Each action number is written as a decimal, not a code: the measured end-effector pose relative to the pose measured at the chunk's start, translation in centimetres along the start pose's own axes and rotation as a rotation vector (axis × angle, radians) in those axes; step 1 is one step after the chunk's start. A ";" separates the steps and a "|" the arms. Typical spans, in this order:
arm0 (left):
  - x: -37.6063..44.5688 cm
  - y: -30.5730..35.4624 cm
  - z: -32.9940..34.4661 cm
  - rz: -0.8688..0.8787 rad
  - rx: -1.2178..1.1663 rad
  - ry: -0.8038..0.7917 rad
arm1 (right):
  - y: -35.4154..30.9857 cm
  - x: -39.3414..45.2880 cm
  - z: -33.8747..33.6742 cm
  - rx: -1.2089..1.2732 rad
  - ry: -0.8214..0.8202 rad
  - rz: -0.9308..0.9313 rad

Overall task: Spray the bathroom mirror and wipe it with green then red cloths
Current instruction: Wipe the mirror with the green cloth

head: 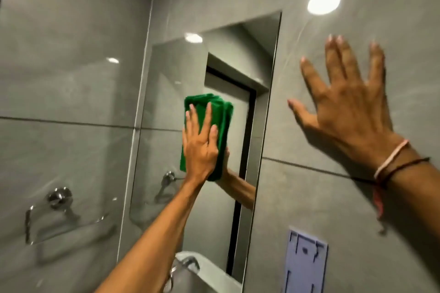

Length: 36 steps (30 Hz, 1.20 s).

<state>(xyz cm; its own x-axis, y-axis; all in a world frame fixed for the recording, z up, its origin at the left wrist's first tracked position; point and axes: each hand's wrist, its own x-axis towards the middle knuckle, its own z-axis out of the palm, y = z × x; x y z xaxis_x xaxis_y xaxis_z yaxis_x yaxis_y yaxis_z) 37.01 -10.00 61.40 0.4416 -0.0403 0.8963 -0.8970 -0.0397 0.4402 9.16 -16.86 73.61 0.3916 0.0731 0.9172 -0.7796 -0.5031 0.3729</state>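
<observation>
The tall bathroom mirror (166, 93) hangs on the grey tiled wall at the centre. A folded green cloth (221, 116) lies flat against the glass at mid height. My left hand (200, 147) presses on the cloth with fingers spread upward, and its reflection shows just to the right. My right hand (345, 107) rests flat on the wall tile to the right of the mirror, fingers apart, holding nothing, with thread bands on the wrist. No red cloth or spray bottle is in view.
A chrome towel ring (59, 200) is fixed to the left wall and reflected in the mirror. A white basin with a chrome tap (188, 266) sits below the mirror. A pale blue wall bracket (306, 261) is mounted at lower right.
</observation>
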 end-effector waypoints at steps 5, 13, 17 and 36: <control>-18.1 -4.3 0.8 -0.603 -0.017 0.033 | -0.3 0.2 1.0 0.032 0.067 0.007; -19.6 9.4 3.5 -1.152 -0.220 0.049 | 0.7 1.2 0.2 0.077 0.011 -0.029; -9.9 12.3 2.7 -1.035 -0.328 0.162 | 1.9 0.3 -0.4 0.135 0.007 -0.028; 7.5 32.4 1.6 0.844 -0.438 0.003 | 10.9 3.2 -10.8 1.741 0.105 0.680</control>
<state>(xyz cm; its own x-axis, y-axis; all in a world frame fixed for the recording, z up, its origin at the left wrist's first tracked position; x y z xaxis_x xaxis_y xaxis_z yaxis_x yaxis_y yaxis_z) 11.26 -13.15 82.32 -0.3550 0.1176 0.9274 -0.8470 0.3794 -0.3724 -3.35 -12.76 82.12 0.1880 -0.4792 0.8573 0.5659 -0.6606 -0.4933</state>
